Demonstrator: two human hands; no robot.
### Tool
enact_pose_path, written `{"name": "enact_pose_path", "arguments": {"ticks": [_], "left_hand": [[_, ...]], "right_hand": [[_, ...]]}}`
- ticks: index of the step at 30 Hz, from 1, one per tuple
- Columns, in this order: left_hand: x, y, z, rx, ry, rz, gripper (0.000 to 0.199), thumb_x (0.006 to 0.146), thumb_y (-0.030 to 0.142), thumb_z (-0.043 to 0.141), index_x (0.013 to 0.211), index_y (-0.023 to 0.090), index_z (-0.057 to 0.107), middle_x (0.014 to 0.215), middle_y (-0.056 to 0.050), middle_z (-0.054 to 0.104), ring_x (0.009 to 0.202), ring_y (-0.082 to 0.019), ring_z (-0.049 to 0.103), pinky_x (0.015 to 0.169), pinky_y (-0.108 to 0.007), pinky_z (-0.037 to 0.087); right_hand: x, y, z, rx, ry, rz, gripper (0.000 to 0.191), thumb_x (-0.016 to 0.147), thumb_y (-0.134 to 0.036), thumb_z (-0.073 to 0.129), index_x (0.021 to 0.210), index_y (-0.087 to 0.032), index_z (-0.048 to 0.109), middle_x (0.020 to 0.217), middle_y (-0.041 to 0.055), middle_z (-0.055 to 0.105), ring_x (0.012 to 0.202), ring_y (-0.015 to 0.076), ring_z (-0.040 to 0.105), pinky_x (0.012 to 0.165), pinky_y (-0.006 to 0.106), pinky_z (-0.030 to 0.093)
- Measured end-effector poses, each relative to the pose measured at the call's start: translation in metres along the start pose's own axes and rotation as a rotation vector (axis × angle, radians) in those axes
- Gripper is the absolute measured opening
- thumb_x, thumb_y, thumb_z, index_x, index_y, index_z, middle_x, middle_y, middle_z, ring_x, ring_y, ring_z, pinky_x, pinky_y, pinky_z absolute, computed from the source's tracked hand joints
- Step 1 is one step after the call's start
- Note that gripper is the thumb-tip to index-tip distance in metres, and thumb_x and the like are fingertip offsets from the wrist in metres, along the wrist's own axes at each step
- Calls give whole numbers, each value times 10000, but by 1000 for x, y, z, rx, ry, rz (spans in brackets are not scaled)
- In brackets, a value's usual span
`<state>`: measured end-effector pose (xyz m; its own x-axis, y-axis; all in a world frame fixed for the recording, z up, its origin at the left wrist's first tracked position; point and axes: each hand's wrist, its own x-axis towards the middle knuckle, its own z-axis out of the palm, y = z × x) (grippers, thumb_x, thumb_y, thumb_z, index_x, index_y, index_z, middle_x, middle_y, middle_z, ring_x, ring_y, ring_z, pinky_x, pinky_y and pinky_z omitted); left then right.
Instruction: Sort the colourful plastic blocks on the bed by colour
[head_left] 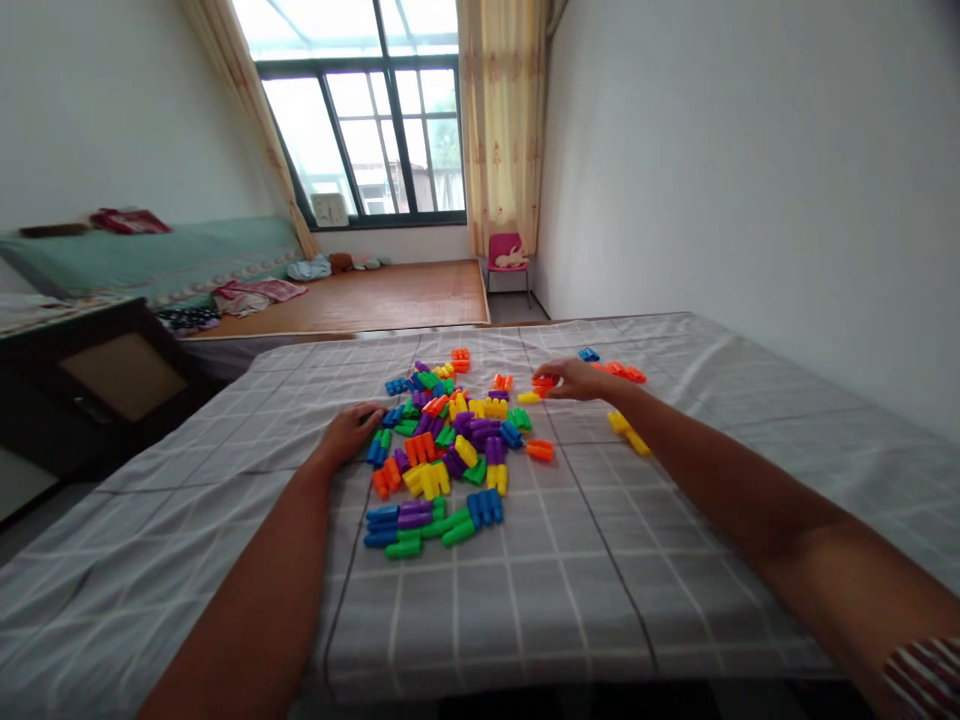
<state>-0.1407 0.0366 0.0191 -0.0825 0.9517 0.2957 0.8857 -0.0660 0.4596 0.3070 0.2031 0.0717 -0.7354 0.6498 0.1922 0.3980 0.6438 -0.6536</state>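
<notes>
At the cloth's (562, 620) left, the left hand (351, 433) lay against a pile of colored blocks (484, 428); whether it gripped one was unclear. The pile spread mid-cloth. Just right of it, the right hand (568, 380) grasped an orange block (541, 382). Farther right lay blue (589, 355), orange (624, 373) and yellow blocks (628, 433).

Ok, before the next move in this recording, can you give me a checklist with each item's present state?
1. Right hand at an orange block: ok; firm grip: cannot tell.
2. Left hand beside the block pile: ok; holding a block: cannot tell.
3. Pile separated by colour: not ok, colours are mixed.
4. Yellow blocks lying apart from the pile: ok, near the right forearm.
5. Visible blocks on the checked sheet: ok.
</notes>
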Motion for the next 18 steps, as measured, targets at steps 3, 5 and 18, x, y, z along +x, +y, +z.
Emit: {"name": "enact_pose_path", "arguments": {"ticks": [3, 5, 18], "left_hand": [[-1, 0, 0, 11, -14, -2, 551, 820, 596, 401, 1014, 195, 726, 1105, -71, 717, 1058, -243, 623, 969, -317, 447], [-2, -1, 1, 16, -23, -10, 565, 825, 598, 394, 1027, 184, 720, 1115, -75, 713, 1064, -242, 620, 979, -313, 440], [-4, 70, -19, -86, 338, 182, 383, 906, 459, 438, 1031, 199, 691, 1133, -73, 682, 1104, -211, 595, 1032, -381, 429]], "right_hand": [[10, -10, 7, 6, 4, -105, 410, 693, -333, 725, 1069, -172, 698, 976, 58, 705, 882, 184, 635, 823, 325, 506], [13, -15, 9, 96, -38, -138, 447, 711, -367, 717, 1107, -164, 683, 982, 57, 706, 892, 183, 640, 830, 325, 504], [45, -68, 64, 426, 73, -162, 433, 652, -288, 782, 1054, -182, 662, 971, 38, 708, 873, 167, 648, 791, 314, 534]]}}
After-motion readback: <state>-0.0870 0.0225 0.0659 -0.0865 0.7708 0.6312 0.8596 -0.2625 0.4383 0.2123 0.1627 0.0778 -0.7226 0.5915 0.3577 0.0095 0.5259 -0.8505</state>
